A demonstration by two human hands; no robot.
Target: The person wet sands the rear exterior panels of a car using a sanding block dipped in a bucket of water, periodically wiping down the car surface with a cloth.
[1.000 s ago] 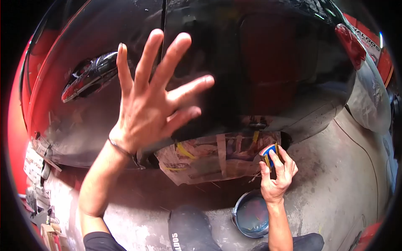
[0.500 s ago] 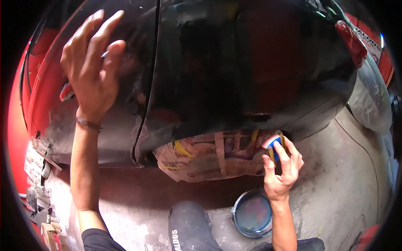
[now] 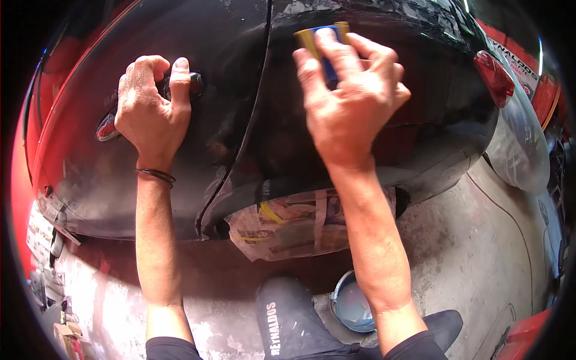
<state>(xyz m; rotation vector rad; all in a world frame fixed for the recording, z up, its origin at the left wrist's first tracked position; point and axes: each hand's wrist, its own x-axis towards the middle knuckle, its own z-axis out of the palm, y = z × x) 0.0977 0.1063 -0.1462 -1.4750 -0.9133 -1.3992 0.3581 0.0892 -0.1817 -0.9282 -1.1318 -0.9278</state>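
My right hand (image 3: 354, 99) grips a blue sanding block (image 3: 329, 66) with yellowish-brown sheet edges, its thumb and fingers on either side. The block is up at the dark car's rear side panel (image 3: 426, 78), right of the door seam. My left hand (image 3: 153, 102) is at the car door (image 3: 198, 30), in front of the door handle (image 3: 195, 86) and partly hiding it. Its fingers are bent, with the thumb held apart; I see nothing held in it. A dark band circles the left wrist.
A bucket of cloudy liquid (image 3: 354, 306) stands on the floor by my leg. Plastic and paper masking (image 3: 288, 225) covers the wheel. The tail light (image 3: 495, 75) and a plastic-covered bumper (image 3: 519, 144) are at right. Papers and boxes (image 3: 66, 336) lie at lower left.
My right hand has risen with the sanding block from beside the masked wheel to the upper side panel. My left hand has come down and right, towards the door handle, its fingers more bent.
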